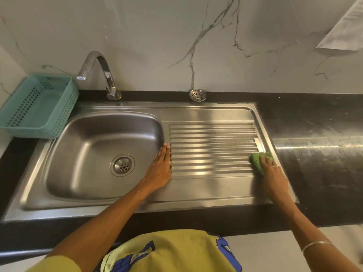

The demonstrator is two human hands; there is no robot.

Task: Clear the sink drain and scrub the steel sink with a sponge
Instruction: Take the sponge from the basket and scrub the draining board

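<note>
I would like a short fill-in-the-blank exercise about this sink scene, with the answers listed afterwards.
1. The right hand presses a sponge of ____ colour on the ribbed drainboard.
2. The left hand lies flat, holding ____.
3. The loose strainer sits on the black counter behind the sink, to the ____ of the tap.
4. The teal basket stands at the sink's ____ end.

Answers: green; nothing; right; left

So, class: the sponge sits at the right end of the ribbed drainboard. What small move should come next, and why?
Probably draw the green sponge leftward along the ribs: the right hand presses it at the drainboard's right edge, with the left hand braced flat.
</note>
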